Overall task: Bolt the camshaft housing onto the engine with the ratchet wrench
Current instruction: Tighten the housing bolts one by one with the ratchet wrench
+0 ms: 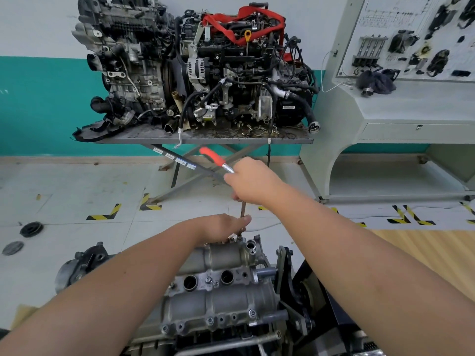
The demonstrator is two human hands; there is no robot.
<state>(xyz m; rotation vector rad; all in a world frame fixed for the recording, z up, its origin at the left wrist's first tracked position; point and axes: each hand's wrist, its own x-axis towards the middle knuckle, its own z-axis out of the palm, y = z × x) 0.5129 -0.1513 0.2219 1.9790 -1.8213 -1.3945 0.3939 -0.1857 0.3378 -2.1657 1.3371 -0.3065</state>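
Mid-job at lower centre: right hand (pixel 253 181) grips the ratchet (pixel 218 159), left fingers (pixel 243 220) pinch its extension (pixel 243 208) over a far housing (pixel 221 286) bolt; near bolts look seated.

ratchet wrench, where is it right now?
Head view, centre: the ratchet wrench is gripped by the right hand, its extension running down past the left hand to the camshaft housing.

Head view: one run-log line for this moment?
right hand grips ratchet wrench | left hand steadies extension | far edge, camshaft housing
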